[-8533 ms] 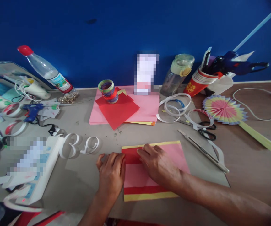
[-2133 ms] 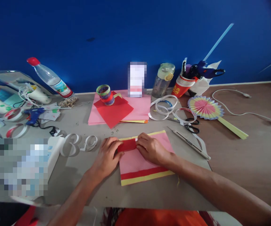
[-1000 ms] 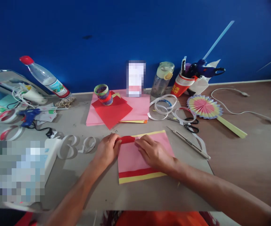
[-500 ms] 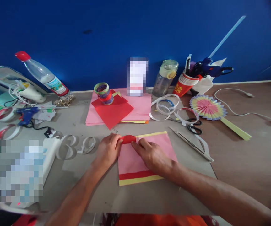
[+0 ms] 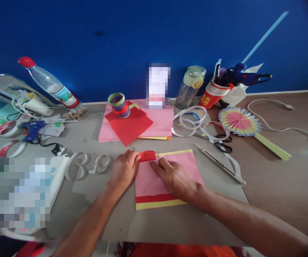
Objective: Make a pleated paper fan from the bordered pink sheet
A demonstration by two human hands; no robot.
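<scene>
A pink paper sheet (image 5: 148,182) with yellow edges and a red band near its front edge lies flat in front of me. At its back left corner, my left hand (image 5: 125,167) pinches the left end of a short red paper strip (image 5: 147,156), which bulges up slightly from the sheet. My right hand (image 5: 173,178) rests on the pink sheet with fingers bent, its thumb beside the strip's right part. A thin white sliver shows by its fingertips; what they hold, if anything, is unclear.
Behind the sheet lie red paper squares (image 5: 129,130) on pink paper (image 5: 161,125), under a small patterned cup (image 5: 119,105). To the right are a utility knife (image 5: 220,165), scissors (image 5: 223,147), tape rolls and a paper fan (image 5: 239,122). A glue gun (image 5: 33,130) lies left.
The right part of the red strip stands a little higher and more bowed than before. Both hands keep nearly the same place; the view has shifted slightly.
</scene>
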